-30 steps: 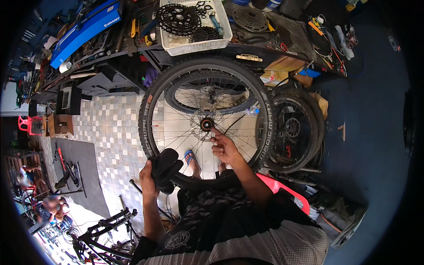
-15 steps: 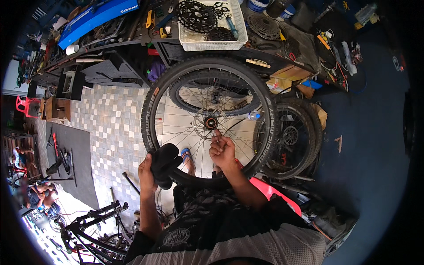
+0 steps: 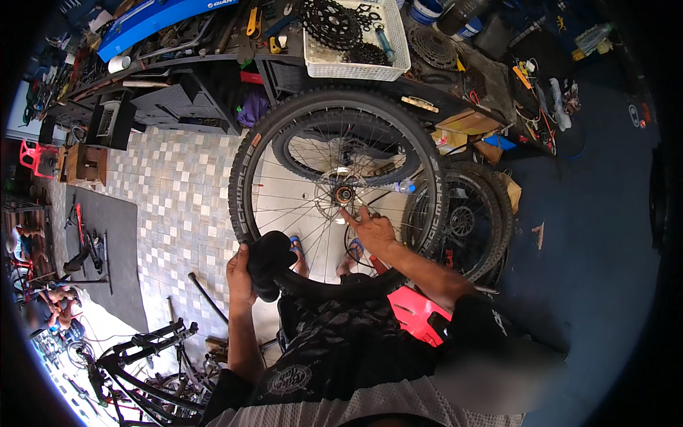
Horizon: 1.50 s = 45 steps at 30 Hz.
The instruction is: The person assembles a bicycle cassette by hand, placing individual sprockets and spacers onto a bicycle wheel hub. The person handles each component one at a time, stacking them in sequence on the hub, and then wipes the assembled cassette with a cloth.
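Note:
A knobbly-tyred bicycle wheel point(image 3: 242, 186) stands before me, with a brake disc and an orange-ringed hub point(image 3: 344, 193) at its middle. My left hand point(image 3: 240, 274) is closed at the wheel's lower left, gripping a black, soft-looking bundle point(image 3: 270, 265) that laps over the tyre. Whether those fingers also hold the tyre is hidden. Just below the hub, my right hand point(image 3: 371, 229) is open with its fingers apart. One fingertip points toward the hub and spokes; I cannot tell whether it touches them.
Beyond the wheel runs a workbench carrying a white basket point(image 3: 356, 71) of cassettes, a loose cassette point(image 3: 434, 47) and scattered tools. Other wheels point(image 3: 491, 206) lean on the right, near a red plastic seat point(image 3: 416, 313). A bike frame point(image 3: 135, 363) stands lower left; a dark mat point(image 3: 107, 249) lies farther left.
My right hand has opened its fingers, and its forearm has swung out to the right. My left hand keeps its grip on the bundle. The whole view has shifted slightly.

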Available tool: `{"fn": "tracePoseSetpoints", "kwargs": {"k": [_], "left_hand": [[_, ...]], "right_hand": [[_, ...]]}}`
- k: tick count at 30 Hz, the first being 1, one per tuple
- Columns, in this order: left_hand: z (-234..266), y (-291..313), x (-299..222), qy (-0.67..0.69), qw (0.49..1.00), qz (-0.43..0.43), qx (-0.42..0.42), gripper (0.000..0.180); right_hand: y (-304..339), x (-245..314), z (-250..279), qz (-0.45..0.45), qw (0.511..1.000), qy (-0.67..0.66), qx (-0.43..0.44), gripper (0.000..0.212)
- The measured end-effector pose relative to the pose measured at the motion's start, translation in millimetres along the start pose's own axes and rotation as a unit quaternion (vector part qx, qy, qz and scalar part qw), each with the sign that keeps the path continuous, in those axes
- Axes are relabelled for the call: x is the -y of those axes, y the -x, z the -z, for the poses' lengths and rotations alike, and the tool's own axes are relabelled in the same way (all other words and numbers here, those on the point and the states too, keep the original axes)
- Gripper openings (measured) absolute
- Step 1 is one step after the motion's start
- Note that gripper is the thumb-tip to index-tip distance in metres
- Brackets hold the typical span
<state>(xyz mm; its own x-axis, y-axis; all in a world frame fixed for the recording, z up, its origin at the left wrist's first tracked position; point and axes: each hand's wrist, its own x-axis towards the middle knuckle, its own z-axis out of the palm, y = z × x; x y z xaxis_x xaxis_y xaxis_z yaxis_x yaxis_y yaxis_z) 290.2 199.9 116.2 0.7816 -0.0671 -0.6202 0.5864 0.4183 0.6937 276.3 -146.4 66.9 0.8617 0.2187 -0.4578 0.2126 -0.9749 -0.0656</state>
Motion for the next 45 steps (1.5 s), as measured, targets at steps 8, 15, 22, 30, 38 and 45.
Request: {"fn": "tracePoseSetpoints", "kwargs": {"k": [8, 15, 22, 30, 38, 45], "left_hand": [[17, 10, 2, 0.018, 0.999, -0.015, -0.026, 0.043], [35, 10, 14, 0.014, 0.999, -0.016, -0.042, 0.042], [33, 1, 14, 0.017, 0.999, -0.017, -0.044, 0.042], [38, -1, 10, 0.013, 0.998, -0.012, -0.059, 0.044], [28, -5, -3, 0.049, 0.997, -0.03, -0.045, 0.041], [19, -14, -16, 0.041, 0.998, -0.014, -0.034, 0.043]], "right_hand": [[-21, -10, -3, 0.028, 0.983, 0.18, -0.029, 0.075], [-16, -8, 15, 0.078, 0.978, 0.173, -0.082, 0.063], [-50, 0, 37, 0.055, 0.98, 0.19, -0.016, 0.063], [-80, -21, 74, 0.169, 0.981, 0.088, 0.036, 0.037], [-117, -45, 97, 0.098, 0.985, -0.03, 0.142, 0.042], [-114, -63, 87, 0.085, 0.978, -0.118, 0.146, 0.043]]}}
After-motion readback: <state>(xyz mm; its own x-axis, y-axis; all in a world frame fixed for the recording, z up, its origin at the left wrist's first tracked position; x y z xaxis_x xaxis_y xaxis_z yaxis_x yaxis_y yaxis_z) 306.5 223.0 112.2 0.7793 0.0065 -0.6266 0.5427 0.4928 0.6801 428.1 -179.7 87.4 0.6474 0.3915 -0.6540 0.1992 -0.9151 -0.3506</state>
